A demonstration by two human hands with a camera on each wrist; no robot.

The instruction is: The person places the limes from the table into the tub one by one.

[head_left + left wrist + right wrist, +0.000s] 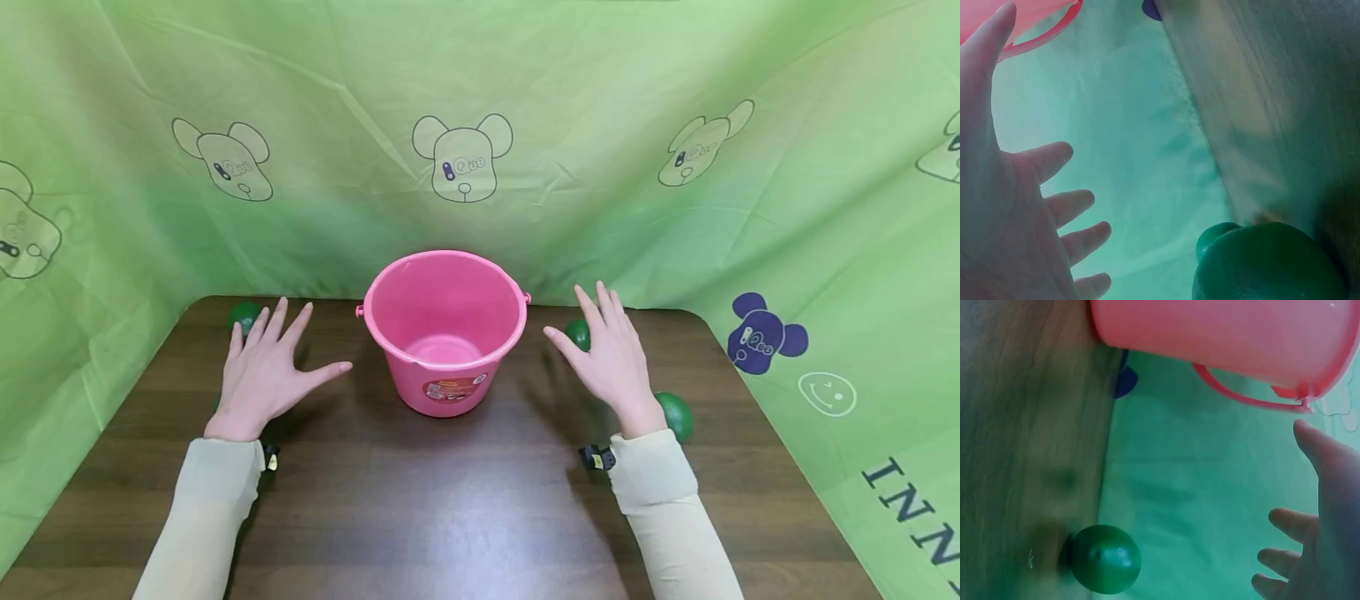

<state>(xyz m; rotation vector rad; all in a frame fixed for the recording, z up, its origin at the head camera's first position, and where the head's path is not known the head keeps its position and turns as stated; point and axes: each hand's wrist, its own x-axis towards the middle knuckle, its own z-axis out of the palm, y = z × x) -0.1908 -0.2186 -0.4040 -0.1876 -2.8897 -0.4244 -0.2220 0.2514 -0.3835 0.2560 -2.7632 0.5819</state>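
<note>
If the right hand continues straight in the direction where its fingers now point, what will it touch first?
Probably the green cloth behind the table; the right hand appears higher than the green ball near its thumb, though depth is unclear.

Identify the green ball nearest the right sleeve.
The front-right ball, beside the cuff; the back-right ball sits farther off, the left balls beyond the bucket.

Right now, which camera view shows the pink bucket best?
The head view: the bucket shows from rim to base, with its inside and front label. The right wrist view shows only part of its outside and the handle; the left wrist view, a piece at the top-left corner.
</note>
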